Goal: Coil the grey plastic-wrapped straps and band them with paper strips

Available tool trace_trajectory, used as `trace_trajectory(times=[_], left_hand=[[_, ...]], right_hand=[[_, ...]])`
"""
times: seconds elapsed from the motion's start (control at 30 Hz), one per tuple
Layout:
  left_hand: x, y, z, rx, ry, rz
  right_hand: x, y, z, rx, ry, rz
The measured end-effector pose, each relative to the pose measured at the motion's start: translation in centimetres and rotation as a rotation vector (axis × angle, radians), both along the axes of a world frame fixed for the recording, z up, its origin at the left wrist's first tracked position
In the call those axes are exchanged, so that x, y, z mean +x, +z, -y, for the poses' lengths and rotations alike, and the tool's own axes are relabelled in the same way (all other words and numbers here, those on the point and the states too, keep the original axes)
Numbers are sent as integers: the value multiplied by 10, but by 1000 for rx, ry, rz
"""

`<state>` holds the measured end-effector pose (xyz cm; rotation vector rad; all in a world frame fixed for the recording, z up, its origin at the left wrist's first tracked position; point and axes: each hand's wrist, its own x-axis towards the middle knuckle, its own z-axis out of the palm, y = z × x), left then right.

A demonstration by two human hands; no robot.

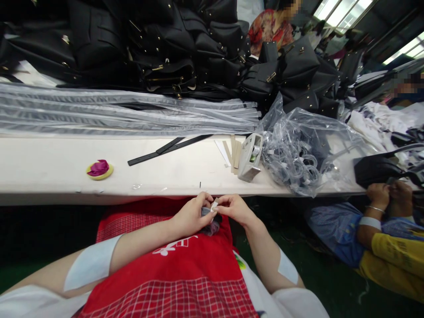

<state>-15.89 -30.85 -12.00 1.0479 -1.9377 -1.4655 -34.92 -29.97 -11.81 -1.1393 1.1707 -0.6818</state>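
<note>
In front of the table edge, above a red apron (pixel 198 256), my two hands meet. My left hand (pixel 194 215) is closed around a small dark-grey bundle (pixel 212 227), partly hidden by the fingers. My right hand (pixel 234 208) pinches a short white strip (pixel 214 206) lying against the top of that bundle. The strip touches fingers of both hands. What the bundle is made of cannot be made out.
A white tape dispenser (pixel 248 161) stands near pale strips (pixel 235 152), beside a clear plastic bag (pixel 298 154) of coiled pieces. Black straps (pixel 165 150), a yellow dish with purple cloth (pixel 99 169) and long grey strips (pixel 132 115) lie leftward. Black bags (pixel 198 44) pile behind; a co-worker's hands (pixel 384 194) are right.
</note>
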Motion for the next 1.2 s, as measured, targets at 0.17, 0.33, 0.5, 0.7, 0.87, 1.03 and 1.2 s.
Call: trace_trajectory(times=[0.17,0.33,0.5,0.7,0.87,1.03,1.2], left_hand=[[5,3,4,-52,-50,84],[14,-3,19,282,-178,56],[15,-13,24,764,-11,-347],[9,-15,18,795,51,-379],[9,-24,16,698,-9,-369],[8,-36,16,635,-59,-407],[10,-38,14,633,-60,-416]], right_hand=[[6,3,-4,-152,-8,-270],[11,17,-22,-657,95,-541],[12,22,-40,-900,172,-595],[-5,23,-28,-1003,45,-651],[-74,25,36,-898,-719,-858],[-110,19,85,-629,-760,-701],[-100,22,66,-699,-855,-675]])
